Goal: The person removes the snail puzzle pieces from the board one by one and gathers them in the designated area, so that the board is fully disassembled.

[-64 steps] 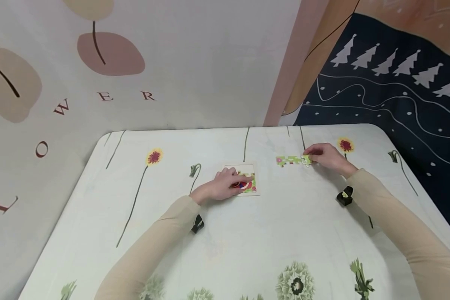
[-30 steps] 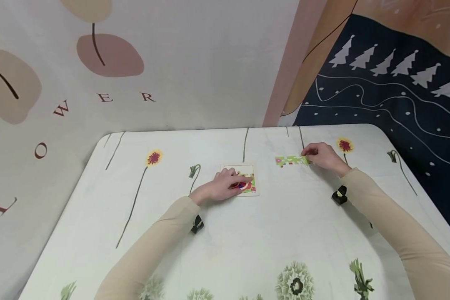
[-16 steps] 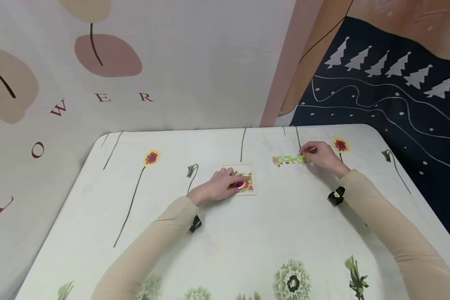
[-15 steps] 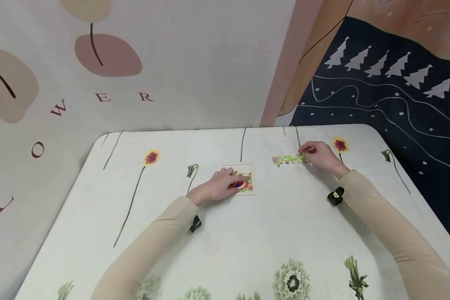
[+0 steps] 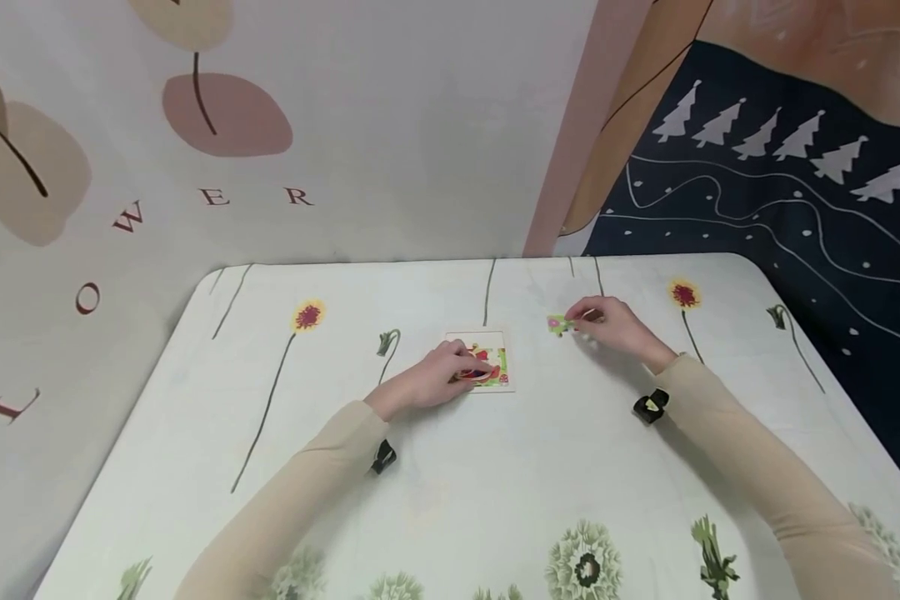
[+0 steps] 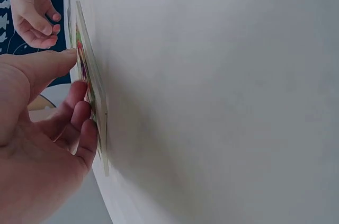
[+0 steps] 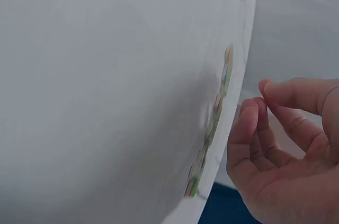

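My left hand point(image 5: 431, 377) rests on a small square jigsaw board point(image 5: 513, 371) with a light frame; its thumb and fingers lie over the red, blue and green picture. In the left wrist view the fingertips touch the board's face, with the board point(image 6: 105, 128) flat on the table. My right hand point(image 5: 613, 327) hovers over a row of green puzzle pieces point(image 5: 557, 325), hiding most of them in the head view. In the right wrist view the right hand point(image 7: 286, 150) brings thumb and index tips close together above the row of pieces point(image 7: 214, 121), with no piece between them.
A white cloth with printed flowers covers the table point(image 5: 457, 483). Behind it stands a pale wall hanging point(image 5: 390, 125), and a dark one with printed trees point(image 5: 757, 200) is at the right. Each wrist carries a small black camera point(image 5: 651, 406).
My right hand has let go of the rightmost puzzle piece and shifted left along the row. The left hand's index finger has drawn back slightly, so more of the board's picture shows.
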A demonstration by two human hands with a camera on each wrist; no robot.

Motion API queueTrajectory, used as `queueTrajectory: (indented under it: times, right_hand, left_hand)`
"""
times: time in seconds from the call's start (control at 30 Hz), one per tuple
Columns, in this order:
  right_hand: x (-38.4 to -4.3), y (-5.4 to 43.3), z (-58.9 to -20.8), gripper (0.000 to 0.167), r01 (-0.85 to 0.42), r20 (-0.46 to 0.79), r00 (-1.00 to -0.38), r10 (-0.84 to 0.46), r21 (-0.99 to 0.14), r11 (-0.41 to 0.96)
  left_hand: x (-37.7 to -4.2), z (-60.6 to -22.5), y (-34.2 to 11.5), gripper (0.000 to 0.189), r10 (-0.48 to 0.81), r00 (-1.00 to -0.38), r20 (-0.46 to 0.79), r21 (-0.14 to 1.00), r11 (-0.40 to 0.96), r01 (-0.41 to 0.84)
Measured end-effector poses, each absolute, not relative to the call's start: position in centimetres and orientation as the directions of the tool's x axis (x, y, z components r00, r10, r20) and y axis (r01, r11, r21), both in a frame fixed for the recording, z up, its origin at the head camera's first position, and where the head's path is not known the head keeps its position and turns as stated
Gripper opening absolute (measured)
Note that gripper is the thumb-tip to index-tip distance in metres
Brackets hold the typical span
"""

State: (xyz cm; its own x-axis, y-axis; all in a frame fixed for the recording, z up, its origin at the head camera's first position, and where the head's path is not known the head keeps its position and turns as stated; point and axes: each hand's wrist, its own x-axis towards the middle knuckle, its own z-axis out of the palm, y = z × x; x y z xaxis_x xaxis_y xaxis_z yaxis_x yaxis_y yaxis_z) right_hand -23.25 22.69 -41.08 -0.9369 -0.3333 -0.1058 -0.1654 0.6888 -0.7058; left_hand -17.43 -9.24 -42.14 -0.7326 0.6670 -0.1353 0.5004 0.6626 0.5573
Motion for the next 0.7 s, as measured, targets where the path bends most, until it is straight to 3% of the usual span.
queueTrajectory:
  times: [0.7]
  right_hand:
    - [-22.3,17.5,-41.8,0.019,-0.283,-0.06,-0.856,-0.514,-0.777,0.562]
  left_hand:
    - [-16.7,-42.3,-10.4,0.049,0.696,-0.705,-0.138,0.586,0.631,0.508]
